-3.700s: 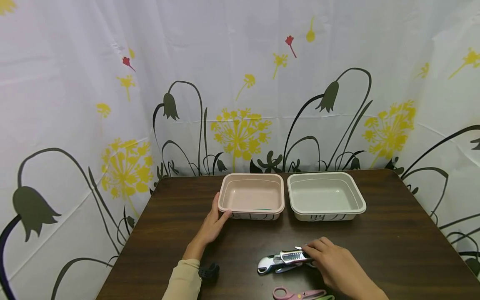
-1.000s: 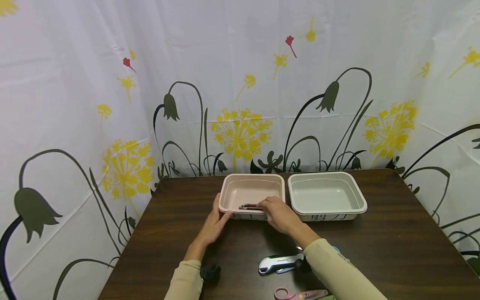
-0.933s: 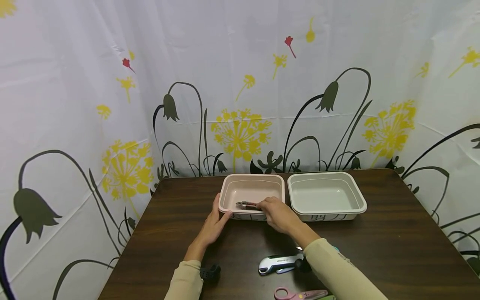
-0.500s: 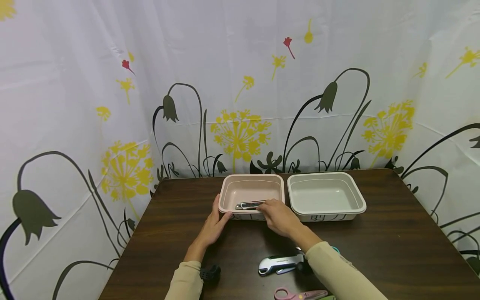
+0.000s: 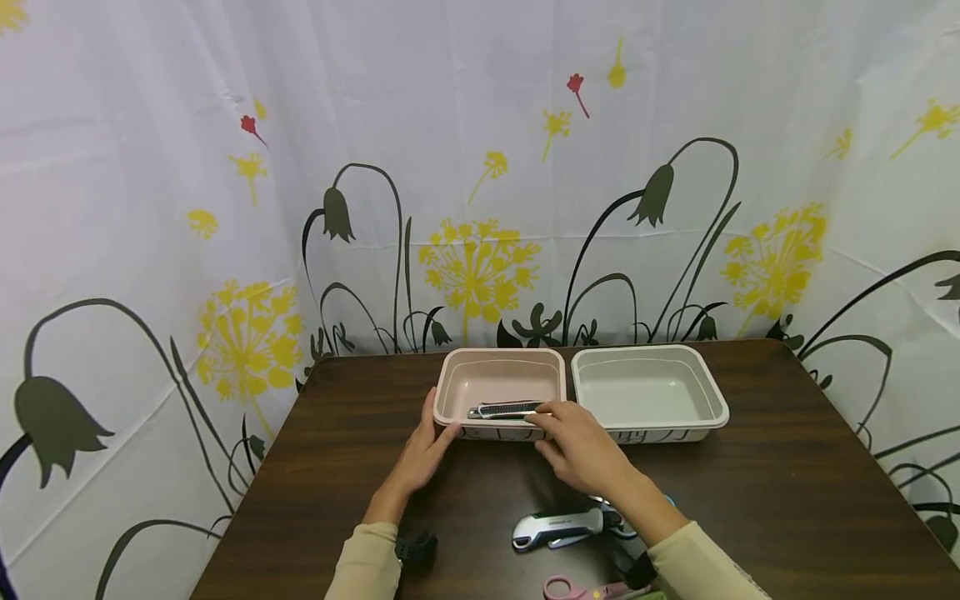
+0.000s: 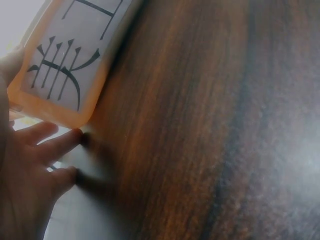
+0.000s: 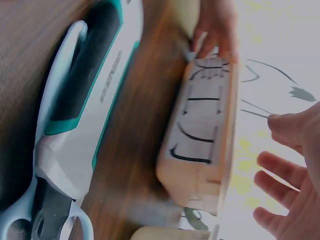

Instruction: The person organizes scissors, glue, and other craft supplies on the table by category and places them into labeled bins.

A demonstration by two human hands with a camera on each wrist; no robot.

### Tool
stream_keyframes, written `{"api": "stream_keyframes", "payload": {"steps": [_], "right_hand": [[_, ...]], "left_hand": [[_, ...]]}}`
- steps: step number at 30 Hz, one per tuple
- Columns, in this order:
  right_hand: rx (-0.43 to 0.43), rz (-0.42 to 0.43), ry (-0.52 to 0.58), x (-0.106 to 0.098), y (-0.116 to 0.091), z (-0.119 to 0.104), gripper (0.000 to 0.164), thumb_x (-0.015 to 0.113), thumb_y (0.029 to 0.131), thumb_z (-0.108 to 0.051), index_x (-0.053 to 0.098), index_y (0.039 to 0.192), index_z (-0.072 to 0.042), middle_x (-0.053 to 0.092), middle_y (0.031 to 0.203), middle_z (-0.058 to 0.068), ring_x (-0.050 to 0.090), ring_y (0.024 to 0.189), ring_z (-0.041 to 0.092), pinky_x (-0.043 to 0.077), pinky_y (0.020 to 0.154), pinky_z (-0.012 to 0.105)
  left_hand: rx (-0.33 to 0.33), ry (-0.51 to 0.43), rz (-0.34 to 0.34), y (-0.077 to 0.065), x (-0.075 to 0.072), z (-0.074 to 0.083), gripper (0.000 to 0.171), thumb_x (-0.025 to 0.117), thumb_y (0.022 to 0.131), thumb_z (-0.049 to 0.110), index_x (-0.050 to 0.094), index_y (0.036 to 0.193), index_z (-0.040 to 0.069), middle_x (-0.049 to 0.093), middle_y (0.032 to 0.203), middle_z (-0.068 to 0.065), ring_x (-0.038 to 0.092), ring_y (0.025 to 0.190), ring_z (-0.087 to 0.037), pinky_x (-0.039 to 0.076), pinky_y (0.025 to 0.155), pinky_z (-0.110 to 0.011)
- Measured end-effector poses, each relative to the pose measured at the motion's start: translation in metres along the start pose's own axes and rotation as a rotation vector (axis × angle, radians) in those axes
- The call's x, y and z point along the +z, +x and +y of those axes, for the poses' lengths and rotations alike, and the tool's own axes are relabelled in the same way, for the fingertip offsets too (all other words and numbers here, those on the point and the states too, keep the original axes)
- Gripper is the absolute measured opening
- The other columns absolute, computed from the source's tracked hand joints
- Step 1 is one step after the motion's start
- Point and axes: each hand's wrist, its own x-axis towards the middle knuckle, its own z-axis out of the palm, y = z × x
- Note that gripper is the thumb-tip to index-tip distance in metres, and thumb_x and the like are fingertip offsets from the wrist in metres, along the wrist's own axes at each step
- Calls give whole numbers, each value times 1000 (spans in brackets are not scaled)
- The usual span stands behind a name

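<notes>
My left hand (image 5: 420, 450) rests against the left end of a pink plastic box (image 5: 498, 382), its thumb on the front rim. In the left wrist view, relaxed fingers (image 6: 62, 145) touch the box's corner. A silver-and-black utility knife (image 5: 504, 409) lies along the front inside the box, its right end hidden behind my right hand (image 5: 581, 446). That hand hovers at the box's front right corner, and in the right wrist view its fingers (image 7: 280, 187) are spread with nothing held. Below it, a white, black and teal utility knife (image 5: 558, 527) lies on the table.
Beside the pink box stands a pale green box (image 5: 648, 383), both with lettered front labels. Scissors with pale handles (image 7: 77, 220) lie against the white knife. Nearer are pink scissors (image 5: 562, 588) and something green, partly cut off. A patterned curtain (image 5: 480, 125) hangs behind the table.
My right hand has carried the silver-and-black utility knife from atop the white one into the pink box, let go, and drawn back slightly to the right. My left hand stays put.
</notes>
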Motion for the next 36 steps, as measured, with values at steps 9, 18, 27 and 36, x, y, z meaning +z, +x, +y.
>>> {"api": "stream_keyframes", "payload": {"steps": [9,18,27,36], "right_hand": [[-19,-50,17,-25,-33,-10,34,73,88,-20,68,121,-14,62,118,0,59,109,20,45,93,41],[66,-165,57,-14,-75,-7,35,72,89,-19,67,123,-12,62,122,2,59,111,21,47,92,43],[91,-179,66,13,-103,-2,39,74,87,-16,66,125,-9,62,123,2,58,114,21,48,93,42],[115,-188,76,19,-109,-5,42,78,82,-13,68,123,-11,62,122,1,59,110,21,49,90,43]], "left_hand": [[-6,-4,-13,0,-1,0,80,57,99,40,8,158,18,35,152,-21,43,131,-39,32,104,-59],[-8,-23,-14,0,-1,-1,79,58,99,38,9,158,17,36,152,-19,43,132,-37,32,105,-58],[-6,-15,-10,0,-1,-2,79,58,99,37,8,158,20,36,152,-20,43,133,-36,32,106,-56],[3,-5,-8,0,-1,0,79,57,99,38,9,158,18,37,151,-21,43,132,-38,33,104,-58]]}}
